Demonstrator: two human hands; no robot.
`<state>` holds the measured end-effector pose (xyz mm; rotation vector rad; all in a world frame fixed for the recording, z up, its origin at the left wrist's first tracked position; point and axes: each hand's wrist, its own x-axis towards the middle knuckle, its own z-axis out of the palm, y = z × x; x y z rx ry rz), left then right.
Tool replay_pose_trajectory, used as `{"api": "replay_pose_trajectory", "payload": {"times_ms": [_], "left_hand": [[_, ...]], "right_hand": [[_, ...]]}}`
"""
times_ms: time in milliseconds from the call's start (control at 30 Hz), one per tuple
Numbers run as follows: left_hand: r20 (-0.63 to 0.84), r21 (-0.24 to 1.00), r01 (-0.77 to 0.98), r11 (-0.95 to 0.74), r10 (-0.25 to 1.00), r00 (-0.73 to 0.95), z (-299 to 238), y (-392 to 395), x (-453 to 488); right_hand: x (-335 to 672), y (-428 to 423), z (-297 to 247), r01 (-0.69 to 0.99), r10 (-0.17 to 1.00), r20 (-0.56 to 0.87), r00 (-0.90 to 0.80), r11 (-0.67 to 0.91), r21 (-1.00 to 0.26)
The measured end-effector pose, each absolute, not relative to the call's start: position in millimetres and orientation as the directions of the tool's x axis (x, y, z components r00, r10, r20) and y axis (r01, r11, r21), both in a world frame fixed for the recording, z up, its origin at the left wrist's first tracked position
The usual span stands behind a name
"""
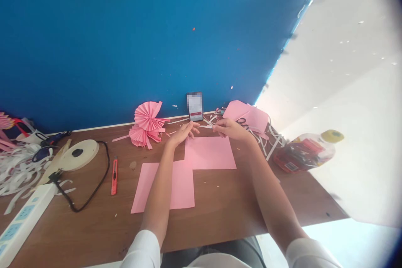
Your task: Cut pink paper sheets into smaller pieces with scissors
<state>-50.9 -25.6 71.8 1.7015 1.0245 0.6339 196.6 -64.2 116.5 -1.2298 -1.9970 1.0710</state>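
My left hand (184,131) reaches over the far edge of a pink paper sheet (210,153), fingers stretched out and apart. My right hand (230,127) hovers just right of it with fingers curled in a pinch, near a thin white paper strip (205,126); whether it grips the strip is unclear. A second pink sheet (182,186) lies nearer me, partly under my left forearm. Both hands sit close to the blue wall at the back of the brown table (94,222).
Folded pink paper fans (147,123) lie back left, a small phone (195,106) leans on the wall, pink sheets with scissors (251,118) back right. An orange utility knife (114,175), tape roll (78,154), power strip (21,222), white scraps left; a plastic bottle (306,148) right.
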Motion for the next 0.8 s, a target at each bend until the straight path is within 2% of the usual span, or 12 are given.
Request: {"api": "replay_pose_trajectory", "payload": {"times_ms": [100,300,533,800], "left_hand": [[-0.041,0.952,0.279,-0.123,0.855,0.516,72.2,-27.7,-43.3],[-0.019,0.943,0.308,-0.125,0.906,0.424,63.7,-24.3,-34.8],[0.045,0.979,0.167,-0.119,0.919,0.391,56.1,-16.7,-39.7],[0.098,0.943,0.278,-0.18,0.953,0.287,48.4,-8.6,-46.4]], "right_hand": [[194.2,-63.9,116.0,0.434,0.883,0.039,-0.468,0.268,-0.86],[188.3,-64.7,117.0,0.393,0.863,0.037,-0.505,0.267,-0.88],[192.8,-63.1,114.8,0.399,0.873,0.053,-0.484,0.274,-0.875],[195.3,-59.9,109.7,0.555,0.926,0.011,-0.376,0.235,-0.798]]}}
